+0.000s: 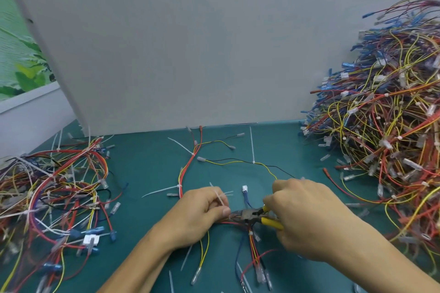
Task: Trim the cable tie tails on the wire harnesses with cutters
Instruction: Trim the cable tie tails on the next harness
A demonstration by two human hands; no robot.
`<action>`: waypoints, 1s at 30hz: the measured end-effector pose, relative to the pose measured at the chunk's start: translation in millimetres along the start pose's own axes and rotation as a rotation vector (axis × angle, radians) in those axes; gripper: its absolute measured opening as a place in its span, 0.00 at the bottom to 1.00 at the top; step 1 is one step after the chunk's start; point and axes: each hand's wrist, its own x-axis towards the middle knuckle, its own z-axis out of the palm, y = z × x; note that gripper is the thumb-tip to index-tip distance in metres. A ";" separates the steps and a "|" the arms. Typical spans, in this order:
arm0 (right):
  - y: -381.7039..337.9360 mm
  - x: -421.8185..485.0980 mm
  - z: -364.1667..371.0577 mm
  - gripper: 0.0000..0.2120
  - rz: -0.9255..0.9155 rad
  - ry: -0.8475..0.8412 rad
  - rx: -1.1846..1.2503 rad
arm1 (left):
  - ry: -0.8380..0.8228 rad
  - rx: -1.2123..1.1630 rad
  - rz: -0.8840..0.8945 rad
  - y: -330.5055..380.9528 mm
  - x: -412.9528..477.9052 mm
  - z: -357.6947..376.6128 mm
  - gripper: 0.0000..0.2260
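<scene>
A wire harness of red, yellow and black wires lies spread across the middle of the green table, with white cable tie tails sticking out of it. My left hand pinches a white tie tail at the harness bundle. My right hand grips yellow-handled cutters. Their dark jaws point left and sit at the bundle right beside my left thumb.
A heap of harnesses with long tie tails lies at the left. A much larger tangled pile rises at the right. A grey panel stands behind the green table. Cut tie tails lie near the front edge.
</scene>
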 end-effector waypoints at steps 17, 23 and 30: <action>-1.4 7.7 5.1 0.05 0.003 -0.008 -0.062 | -0.065 -0.076 -0.011 -0.5 -0.2 -5.1 0.09; -2.0 7.0 2.5 0.04 0.013 -0.001 -0.062 | -0.067 -0.092 -0.015 -1.7 -0.2 -5.6 0.09; -1.9 7.3 3.8 0.06 0.011 0.030 -0.089 | -0.069 -0.107 -0.020 1.5 -0.4 -6.3 0.09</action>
